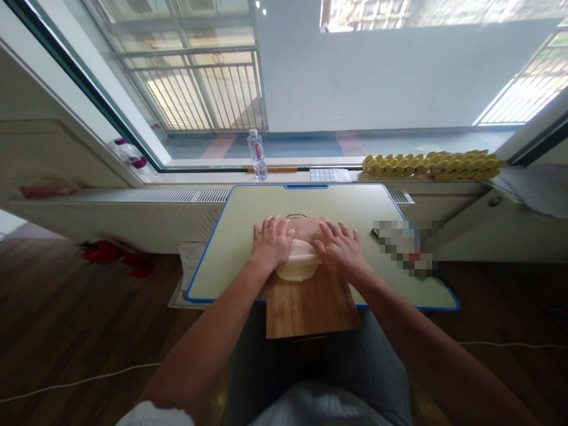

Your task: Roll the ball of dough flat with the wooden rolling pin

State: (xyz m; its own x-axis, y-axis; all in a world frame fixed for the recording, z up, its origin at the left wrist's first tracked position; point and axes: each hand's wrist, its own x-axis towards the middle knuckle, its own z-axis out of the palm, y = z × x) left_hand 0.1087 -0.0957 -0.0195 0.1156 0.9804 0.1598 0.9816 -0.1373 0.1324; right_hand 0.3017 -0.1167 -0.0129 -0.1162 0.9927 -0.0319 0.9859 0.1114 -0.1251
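Dough (296,273) lies between the hands (274,241) (341,247), under a rolling pin (304,259).

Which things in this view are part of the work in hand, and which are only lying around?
Part of the work:
rolling pin, under left hand and right hand
flattened dough
wooden board
table, bearing the board

Lying around:
clear bottle on the windowsill
yellow bumpy item, also there
pixelated item on the table

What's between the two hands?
Head view: between left hand and right hand, the pin lies across the dough, with the board underneath.
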